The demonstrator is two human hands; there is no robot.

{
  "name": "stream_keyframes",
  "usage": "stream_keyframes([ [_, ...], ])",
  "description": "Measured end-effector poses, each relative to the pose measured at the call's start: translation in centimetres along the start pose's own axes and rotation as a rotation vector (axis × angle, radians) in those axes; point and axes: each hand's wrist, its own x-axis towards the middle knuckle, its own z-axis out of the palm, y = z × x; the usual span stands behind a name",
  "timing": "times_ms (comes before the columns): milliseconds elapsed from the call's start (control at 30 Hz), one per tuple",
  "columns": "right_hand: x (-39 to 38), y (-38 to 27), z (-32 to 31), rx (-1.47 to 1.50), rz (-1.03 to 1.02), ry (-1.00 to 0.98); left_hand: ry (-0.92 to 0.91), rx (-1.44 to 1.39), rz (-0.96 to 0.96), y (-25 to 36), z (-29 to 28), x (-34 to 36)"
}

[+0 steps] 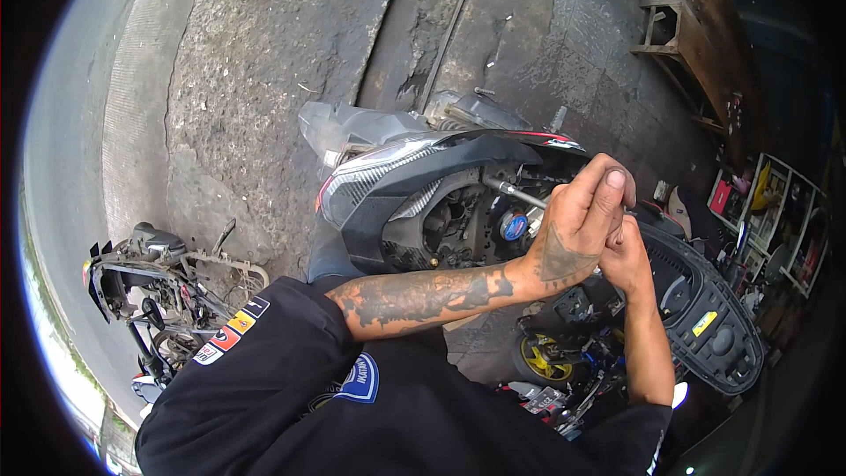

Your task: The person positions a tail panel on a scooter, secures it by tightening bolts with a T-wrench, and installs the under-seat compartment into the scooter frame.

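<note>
My left hand is closed around the end of a metal rod-shaped socket wrench. Its shaft points left and down into the open body of a scooter. Pressed up against it, my right hand is also closed, and whatever its fingers hold is hidden. Just below the shaft, a round blue cap sits in the scooter's opening, beside dark inner parts. My tattooed left forearm crosses in front of the scooter. The tool's far tip meets the dark frame, and what it grips there cannot be made out.
A black plastic seat base with a yellow label lies at right. A stripped motorbike stands at left, and another with a yellow wheel below. A wooden table and a cluttered rack stand at far right.
</note>
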Motion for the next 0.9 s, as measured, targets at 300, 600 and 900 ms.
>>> stream_keyframes([
  [300, 3.4, -2.9, -1.4, -0.053, -0.065, -0.639, -0.059, -0.153, 0.048, 0.7, -2.5, -3.9],
  [600, -7.0, 5.1, 5.1, 0.168, -0.004, 0.155, -0.178, 0.011, -0.202, -0.7, 0.8, 4.1],
  [900, -1.4, -1.7, 5.8, 0.598, 0.159, 0.268, -0.077, 0.058, -0.378, -0.3, 1.0, 4.6],
])
